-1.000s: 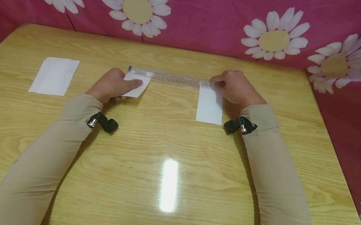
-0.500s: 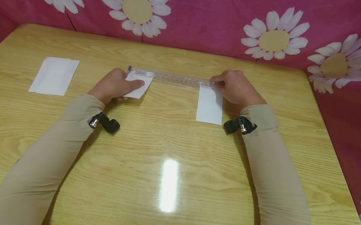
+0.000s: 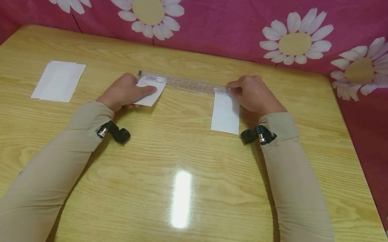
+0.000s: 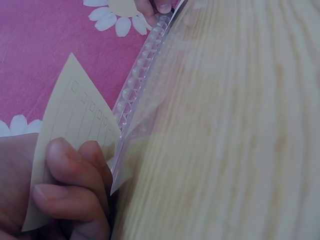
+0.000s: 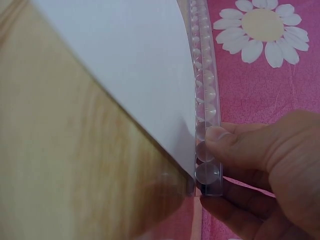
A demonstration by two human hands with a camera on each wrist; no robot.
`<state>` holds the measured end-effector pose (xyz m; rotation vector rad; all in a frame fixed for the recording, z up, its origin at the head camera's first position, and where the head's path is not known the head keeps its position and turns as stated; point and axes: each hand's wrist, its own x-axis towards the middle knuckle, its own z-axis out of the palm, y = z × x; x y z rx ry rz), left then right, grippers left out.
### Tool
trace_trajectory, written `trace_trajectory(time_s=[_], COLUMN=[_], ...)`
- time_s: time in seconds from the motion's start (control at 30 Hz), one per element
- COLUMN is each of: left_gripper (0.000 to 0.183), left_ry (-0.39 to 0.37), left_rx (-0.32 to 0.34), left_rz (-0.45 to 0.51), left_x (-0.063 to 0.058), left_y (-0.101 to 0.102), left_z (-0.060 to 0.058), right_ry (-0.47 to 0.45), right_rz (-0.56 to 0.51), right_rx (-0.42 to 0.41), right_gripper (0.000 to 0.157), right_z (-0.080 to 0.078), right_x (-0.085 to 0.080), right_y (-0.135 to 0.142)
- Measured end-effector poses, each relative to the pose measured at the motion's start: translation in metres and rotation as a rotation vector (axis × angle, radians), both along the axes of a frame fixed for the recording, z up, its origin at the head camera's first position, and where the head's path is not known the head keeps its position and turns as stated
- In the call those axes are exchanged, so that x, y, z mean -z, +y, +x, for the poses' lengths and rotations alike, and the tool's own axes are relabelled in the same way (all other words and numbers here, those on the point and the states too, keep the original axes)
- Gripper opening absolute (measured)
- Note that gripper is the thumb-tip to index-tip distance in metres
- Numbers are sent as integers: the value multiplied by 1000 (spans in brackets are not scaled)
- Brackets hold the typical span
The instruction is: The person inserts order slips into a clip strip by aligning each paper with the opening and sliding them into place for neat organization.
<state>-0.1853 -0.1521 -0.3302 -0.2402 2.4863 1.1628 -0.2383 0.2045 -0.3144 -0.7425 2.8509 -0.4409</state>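
Observation:
A long clear plastic bar (image 3: 191,84) with a row of round see-through beads lies crosswise on the table. My right hand (image 3: 255,94) pinches its right end between thumb and fingers, as the right wrist view confirms. With thumb on top and fingers beneath, my left hand (image 3: 123,91) grips a white card (image 3: 154,94). That card is tilted and its far edge meets the bar's left part; lined rows with small boxes (image 4: 84,97) show on its underside. A second white card (image 3: 226,113) hangs toward me from the bar's right part, beside my right hand.
A loose pile of white cards (image 3: 59,81) lies at the left of the wooden table (image 3: 189,153). Behind the table's far edge hangs a pink cloth (image 3: 223,17) with daisies. Each wrist bears a small black camera mount (image 3: 118,133).
My left hand has shifted slightly to the right along the bar, carrying its card. The right hand, the bar and the second card have hardly moved.

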Motion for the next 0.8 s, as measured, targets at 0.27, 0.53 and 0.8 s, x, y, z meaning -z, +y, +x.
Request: trace_trajectory(time_s=[0.27, 0.53, 0.8], left_gripper=[54, 58, 78], left_ry=[-4, -10, -12], left_rx=[-4, -3, 16], left_rz=[-11, -23, -80], left_x=[0, -1, -2], left_y=[3, 7, 11], left_z=[1, 1, 0], right_ry=[-6, 23, 51], right_rz=[-15, 6, 1], right_rx=[9, -13, -40], right_gripper=[34, 32, 32], right_z=[1, 0, 0], right_x=[-1, 0, 1], right_y=[0, 0, 1])
